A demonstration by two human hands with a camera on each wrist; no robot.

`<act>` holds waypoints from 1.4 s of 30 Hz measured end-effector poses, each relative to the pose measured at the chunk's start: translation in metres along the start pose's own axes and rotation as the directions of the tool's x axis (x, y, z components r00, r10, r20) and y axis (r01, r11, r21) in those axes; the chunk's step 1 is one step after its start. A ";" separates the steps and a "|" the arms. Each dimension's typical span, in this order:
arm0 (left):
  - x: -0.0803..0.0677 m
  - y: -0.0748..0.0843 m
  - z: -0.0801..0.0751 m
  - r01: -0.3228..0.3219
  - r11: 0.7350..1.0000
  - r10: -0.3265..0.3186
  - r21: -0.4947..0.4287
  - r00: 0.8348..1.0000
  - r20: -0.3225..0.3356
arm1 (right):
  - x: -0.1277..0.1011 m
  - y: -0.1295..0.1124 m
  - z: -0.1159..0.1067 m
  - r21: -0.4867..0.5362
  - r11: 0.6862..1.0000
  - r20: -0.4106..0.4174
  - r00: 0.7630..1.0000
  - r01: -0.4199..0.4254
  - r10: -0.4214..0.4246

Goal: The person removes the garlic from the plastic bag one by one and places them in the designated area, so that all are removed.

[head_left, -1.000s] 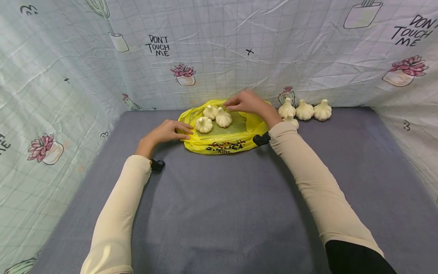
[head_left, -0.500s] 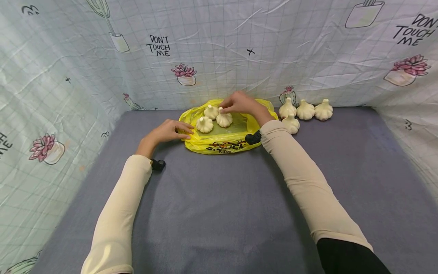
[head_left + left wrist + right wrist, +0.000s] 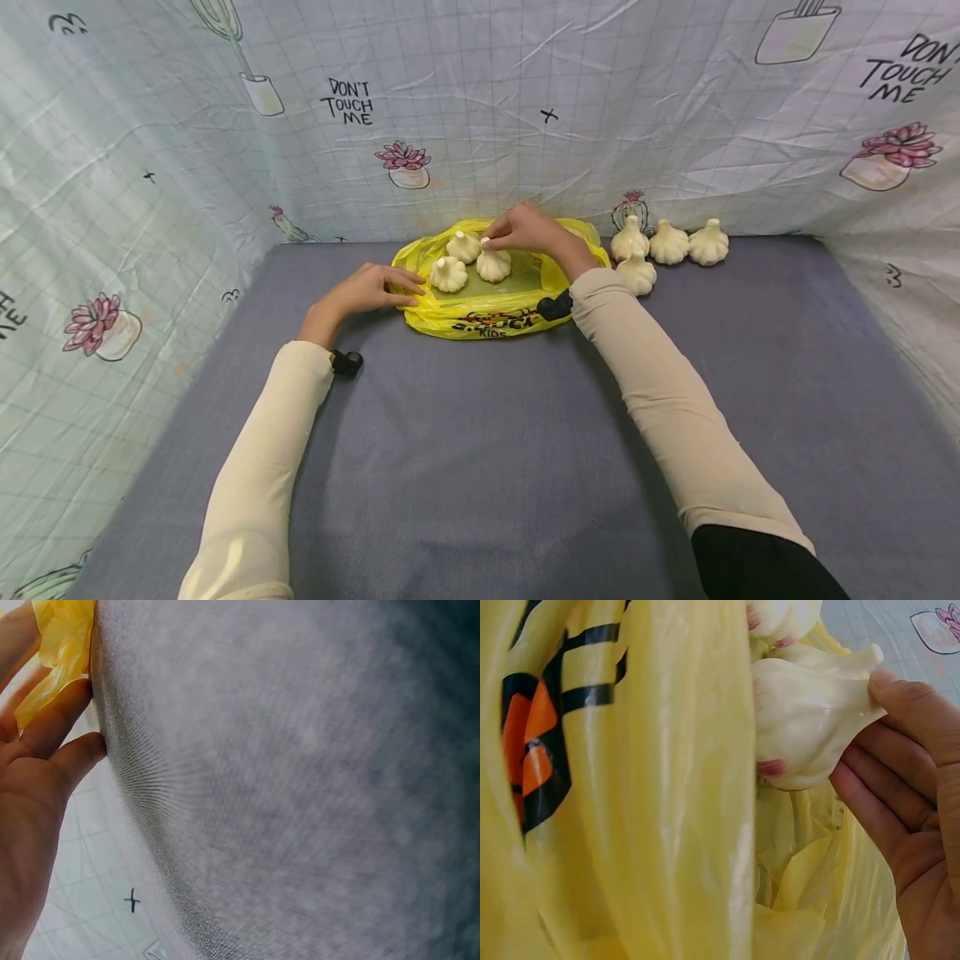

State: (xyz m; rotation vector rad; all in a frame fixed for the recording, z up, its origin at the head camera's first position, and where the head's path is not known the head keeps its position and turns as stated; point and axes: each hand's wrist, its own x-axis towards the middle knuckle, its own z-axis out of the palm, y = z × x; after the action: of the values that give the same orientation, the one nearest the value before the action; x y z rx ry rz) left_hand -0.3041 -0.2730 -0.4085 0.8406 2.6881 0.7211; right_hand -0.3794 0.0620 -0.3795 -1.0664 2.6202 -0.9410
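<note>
A yellow plastic bag [image 3: 495, 312] lies flat on the grey table by the back wall, with three white garlic bulbs on it. My right hand [image 3: 491, 242] pinches the stem of the right-hand bulb [image 3: 495, 267]. In the right wrist view that garlic bulb [image 3: 806, 724] sits against my fingertips [image 3: 900, 694], above the yellow bag [image 3: 667, 787]. Two other bulbs [image 3: 448, 274] [image 3: 463, 247] lie just left of it. My left hand [image 3: 412, 289] rests with straight fingers on the bag's left edge. The left wrist view shows the fingers [image 3: 52, 724] against the yellow bag [image 3: 64, 641].
Several more garlic bulbs [image 3: 667, 243] stand in a group on the grey table [image 3: 480, 450] right of the bag, against the back wall. Printed cloth walls [image 3: 150, 167] close in the table at the left, back and right.
My right hand moved left from the bag's far edge to the right-hand bulb and took hold of its stem. The left hand stayed on the bag's edge.
</note>
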 end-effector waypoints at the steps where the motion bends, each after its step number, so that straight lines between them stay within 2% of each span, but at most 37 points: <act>1: 0.000 0.000 0.000 0.000 1.000 0.000 0.001 1.000 0.000 | -0.001 0.000 0.000 0.004 1.000 -0.003 1.000 0.004 -0.004; 9: 0.000 -0.001 0.001 -0.001 1.000 0.001 0.001 1.000 -0.002 | -0.009 -0.004 -0.004 -0.002 1.000 -0.027 1.000 0.015 -0.015; 18: 0.000 -0.001 0.000 0.009 1.000 -0.009 0.000 1.000 0.000 | -0.016 -0.006 -0.007 -0.044 0.996 -0.041 0.996 0.076 -0.077; 25: 0.001 -0.002 0.000 0.017 1.000 -0.017 0.002 1.000 0.002 | -0.030 -0.008 -0.007 -0.046 0.993 -0.077 0.991 0.105 -0.108; 36: 0.002 0.002 0.000 0.015 1.000 -0.015 0.000 1.000 0.003 | -0.051 -0.010 -0.008 -0.080 0.987 -0.077 0.987 0.138 -0.144; 42: 0.002 -0.001 0.000 0.021 1.000 -0.021 0.008 1.000 0.010 | -0.058 -0.008 -0.007 -0.087 0.978 -0.091 0.976 0.190 -0.197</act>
State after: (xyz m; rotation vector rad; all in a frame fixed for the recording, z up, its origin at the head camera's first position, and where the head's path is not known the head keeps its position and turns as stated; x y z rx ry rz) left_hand -0.3063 -0.2730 -0.4094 0.8151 2.6889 0.7002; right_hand -0.3347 0.1004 -0.3738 -1.3488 2.6901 -0.9600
